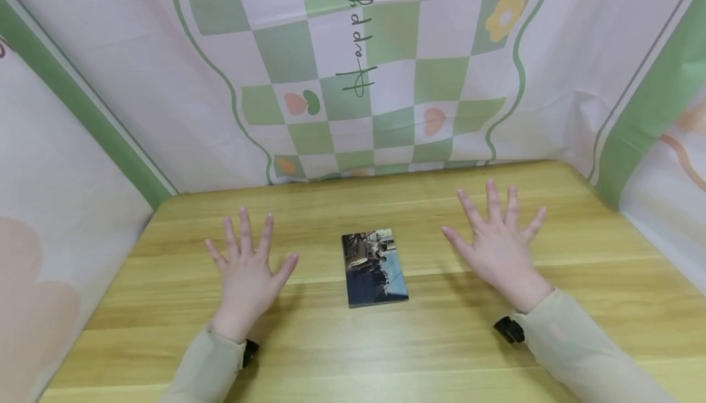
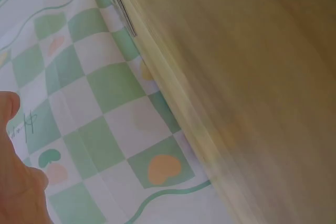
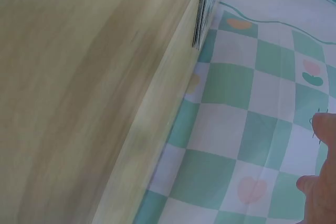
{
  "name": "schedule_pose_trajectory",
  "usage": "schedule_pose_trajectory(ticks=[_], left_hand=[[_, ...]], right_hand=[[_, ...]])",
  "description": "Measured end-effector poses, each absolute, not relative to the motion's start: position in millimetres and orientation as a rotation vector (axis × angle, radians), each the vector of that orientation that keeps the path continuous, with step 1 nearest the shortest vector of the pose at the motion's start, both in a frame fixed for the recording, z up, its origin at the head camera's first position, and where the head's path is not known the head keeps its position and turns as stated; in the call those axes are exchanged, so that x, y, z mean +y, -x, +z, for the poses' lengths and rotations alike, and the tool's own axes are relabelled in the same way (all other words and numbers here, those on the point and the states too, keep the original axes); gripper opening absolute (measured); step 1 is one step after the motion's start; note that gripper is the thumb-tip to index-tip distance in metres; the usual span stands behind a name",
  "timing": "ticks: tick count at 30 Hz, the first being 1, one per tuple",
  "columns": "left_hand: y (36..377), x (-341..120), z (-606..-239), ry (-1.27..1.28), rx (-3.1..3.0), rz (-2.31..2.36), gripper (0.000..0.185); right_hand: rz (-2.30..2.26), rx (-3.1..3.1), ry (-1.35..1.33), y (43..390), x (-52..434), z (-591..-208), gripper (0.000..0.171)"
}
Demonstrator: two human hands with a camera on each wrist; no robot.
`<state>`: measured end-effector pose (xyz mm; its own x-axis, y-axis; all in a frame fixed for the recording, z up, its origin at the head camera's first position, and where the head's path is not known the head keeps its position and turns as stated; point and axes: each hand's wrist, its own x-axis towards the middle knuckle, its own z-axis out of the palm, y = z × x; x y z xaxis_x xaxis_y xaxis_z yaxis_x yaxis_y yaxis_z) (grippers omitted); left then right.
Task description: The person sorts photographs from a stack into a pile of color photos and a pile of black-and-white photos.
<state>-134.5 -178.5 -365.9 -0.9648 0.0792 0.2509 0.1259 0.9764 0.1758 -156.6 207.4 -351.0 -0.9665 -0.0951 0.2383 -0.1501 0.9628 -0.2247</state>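
A small stack of picture cards (image 1: 376, 268) lies flat on the wooden table (image 1: 309, 354), between the two hands. Its top card has a dark, crowded scene with a light blue area. Seen edge-on in both wrist views, the stack (image 2: 119, 4) has several thin layers. To its left, my left hand (image 1: 246, 283) is spread with straight fingers, holding nothing. On the other side, my right hand (image 1: 502, 250) is spread the same way, also holding nothing. Only part of the right hand (image 3: 321, 177) enters its wrist view, at the right edge.
A checkered green and white cloth (image 1: 353, 103) with flowers, hearts and writing hangs behind the table's far edge. More printed cloth (image 1: 66, 207) stands along the left side, and a green-striped cloth (image 1: 645, 121) along the right. Dark wrist devices (image 1: 508, 330) show at both sleeves.
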Motion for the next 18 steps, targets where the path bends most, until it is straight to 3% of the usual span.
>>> schedule_pose_trajectory(ticks=[18], left_hand=[[139.5, -159.1, -365.1, 0.197, -2.887, -0.343, 0.08]], right_hand=[[0.352, -2.923, -0.244, 161.1, 184.1, -349.9, 0.07]])
